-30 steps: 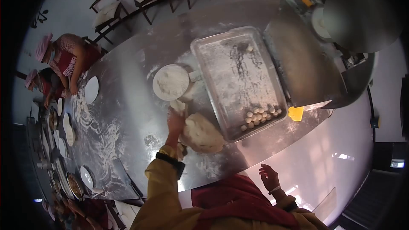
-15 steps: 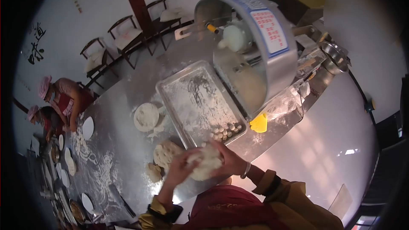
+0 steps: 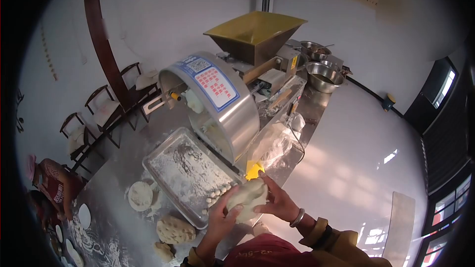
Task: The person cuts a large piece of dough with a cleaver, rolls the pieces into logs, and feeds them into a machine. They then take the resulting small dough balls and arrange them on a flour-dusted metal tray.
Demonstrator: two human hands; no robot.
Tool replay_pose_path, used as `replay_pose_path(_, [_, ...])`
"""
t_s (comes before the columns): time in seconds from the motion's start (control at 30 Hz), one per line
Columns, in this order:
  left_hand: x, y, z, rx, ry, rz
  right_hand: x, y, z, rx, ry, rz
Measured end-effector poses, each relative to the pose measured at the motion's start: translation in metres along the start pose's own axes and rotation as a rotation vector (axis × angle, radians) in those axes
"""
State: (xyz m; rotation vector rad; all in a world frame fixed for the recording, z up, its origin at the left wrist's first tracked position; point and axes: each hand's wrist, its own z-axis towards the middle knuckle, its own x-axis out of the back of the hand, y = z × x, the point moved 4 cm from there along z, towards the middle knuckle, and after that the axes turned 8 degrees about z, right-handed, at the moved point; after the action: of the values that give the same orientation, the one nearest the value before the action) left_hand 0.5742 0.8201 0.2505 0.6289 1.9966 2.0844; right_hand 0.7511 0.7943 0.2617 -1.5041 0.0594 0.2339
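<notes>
A pale lump of dough (image 3: 249, 199) is held between my two hands above the table's front edge. My left hand (image 3: 221, 217) grips its left side, and my right hand (image 3: 278, 202), with a bracelet at the wrist, grips its right side. Right behind the dough lies a yellow scraper (image 3: 254, 170). The floured metal tray (image 3: 183, 168) is to the left, with several small dough pieces (image 3: 215, 194) in its near right corner. A larger dough mass (image 3: 175, 230) and a smaller piece (image 3: 163, 251) rest on the table left of my left hand.
A round metal machine (image 3: 217, 104) stands behind the tray, with a yellow-topped hopper (image 3: 255, 32) beyond it. Metal bowls (image 3: 324, 76) are at the far right. A bowl of flour (image 3: 141, 196) sits left of the tray. Two people (image 3: 57, 183) work at the far left.
The view has swung to the right. My hands and the dough have moved from beside the large dough mass toward the yellow scraper, and the dough now shows clearly between my hands.
</notes>
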Motion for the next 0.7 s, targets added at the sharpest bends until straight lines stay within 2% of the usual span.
replay_pose_path(0.1, [-0.011,0.045,0.023,-0.328,0.104,0.166,0.028,-0.014,0.009,0.044,0.109,0.130])
replay_pose_path(0.13, [-0.012,0.047,0.035,-0.330,-0.047,0.200,0.037,-0.029,0.015,0.068,0.151,0.130])
replay_pose_path(0.17, [-0.016,0.058,0.042,-0.364,-0.046,0.042,0.044,-0.050,0.023,0.065,0.153,0.138])
replay_pose_path(0.23, [-0.028,0.083,0.051,-0.438,-0.037,-0.282,0.069,-0.090,0.043,0.294,0.202,-0.034])
replay_pose_path(0.27, [-0.021,0.087,0.051,-0.407,-0.069,-0.096,0.080,-0.117,0.057,0.446,0.228,-0.007])
replay_pose_path(0.3, [-0.011,0.083,0.052,-0.388,0.006,-0.105,0.091,-0.147,0.073,0.596,0.253,0.024])
replay_pose_path(0.33, [-0.003,0.073,0.049,-0.366,0.082,-0.114,0.097,-0.183,0.089,0.769,0.279,-0.091])
replay_pose_path(0.37, [0.002,0.062,0.045,-0.335,0.175,-0.123,0.106,-0.243,0.120,0.781,0.392,-0.382])
replay_pose_path(0.4, [0.003,0.054,0.041,-0.316,0.247,-0.109,0.112,-0.261,0.143,0.887,0.483,-0.350])
replay_pose_path(0.43, [0.005,0.044,0.037,-0.292,0.277,-0.115,0.116,-0.282,0.164,0.894,0.533,-0.495])
replay_pose_path(0.5, [0.008,0.023,0.025,-0.230,0.352,-0.137,0.124,-0.309,0.212,1.098,0.575,-0.725])
replay_pose_path(0.57, [0.014,0.006,0.014,-0.183,0.444,-0.134,0.165,-0.313,0.292,0.899,0.310,-0.673])
replay_pose_path(0.63, [0.025,-0.025,-0.003,-0.096,0.526,-0.120,0.125,-0.293,0.292,0.674,0.205,-0.344])
replay_pose_path(0.7, [0.040,-0.055,-0.021,0.001,0.619,-0.079,0.162,-0.274,0.327,1.010,0.320,-0.711])
